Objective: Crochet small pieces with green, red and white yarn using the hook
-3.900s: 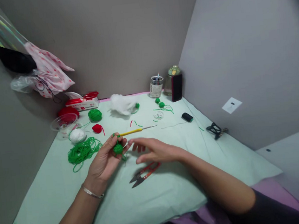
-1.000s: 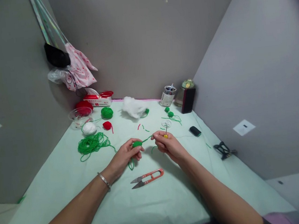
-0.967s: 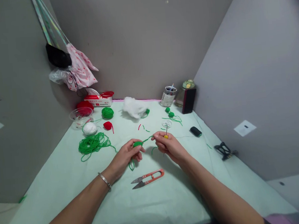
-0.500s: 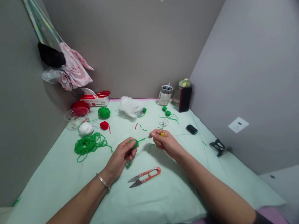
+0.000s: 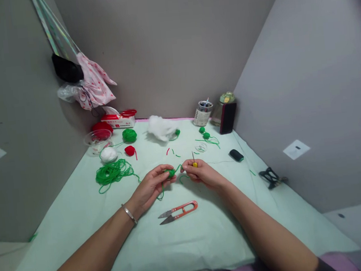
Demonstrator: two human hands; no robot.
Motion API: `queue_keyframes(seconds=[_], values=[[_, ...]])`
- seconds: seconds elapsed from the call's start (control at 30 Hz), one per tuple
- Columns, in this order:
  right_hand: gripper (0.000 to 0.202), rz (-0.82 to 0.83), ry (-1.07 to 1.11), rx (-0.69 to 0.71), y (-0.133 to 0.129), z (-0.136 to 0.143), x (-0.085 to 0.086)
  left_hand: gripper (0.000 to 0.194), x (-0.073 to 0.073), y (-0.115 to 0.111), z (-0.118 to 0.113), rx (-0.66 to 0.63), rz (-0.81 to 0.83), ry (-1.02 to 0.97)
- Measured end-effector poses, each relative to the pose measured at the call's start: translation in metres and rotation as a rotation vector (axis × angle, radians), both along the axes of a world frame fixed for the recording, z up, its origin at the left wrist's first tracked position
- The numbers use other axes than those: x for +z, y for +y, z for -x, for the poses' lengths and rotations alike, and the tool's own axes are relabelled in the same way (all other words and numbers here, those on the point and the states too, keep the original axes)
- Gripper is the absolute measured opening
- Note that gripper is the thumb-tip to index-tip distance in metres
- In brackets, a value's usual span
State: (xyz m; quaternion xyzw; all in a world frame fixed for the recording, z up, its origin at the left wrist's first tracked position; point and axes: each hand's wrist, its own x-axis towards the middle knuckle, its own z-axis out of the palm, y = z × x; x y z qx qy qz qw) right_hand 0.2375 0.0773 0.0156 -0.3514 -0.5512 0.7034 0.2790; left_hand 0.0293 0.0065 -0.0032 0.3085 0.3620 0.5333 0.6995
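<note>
Between the fingers of my left hand is a small green crochet piece. A short slack strand of green yarn runs from it to the fingertips of my right hand. That hand is closed on a crochet hook with a yellow handle, its metal shaft pointing up; the fingertips also pinch the yarn. Orange thread snips lie on the cloth just below both hands. To the left, a loose heap of green yarn sends a strand toward my left hand.
White stuffing sits at the back, with a green yarn ball, red ball and white ball to its left. Small green balls, a can, a phone and a black clip stand or lie rightward.
The yarn between my hands has gone from taut to slack. My left hand has shifted right, its fingers opening out more around the green piece. The view has swung slightly left.
</note>
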Motion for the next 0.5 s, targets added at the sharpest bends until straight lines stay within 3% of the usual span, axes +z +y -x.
queue_keyframes(seconds=[0.2,0.5], values=[[0.045,0.072,0.016,0.133,-0.0071,0.0018,0.007,0.027,0.0014,0.0014,0.0011,0.013,0.013,-0.02],[0.042,0.095,0.047,0.176,-0.006,0.0005,0.0047,0.038,0.0017,0.0016,0.0027,0.092,-0.001,0.058]])
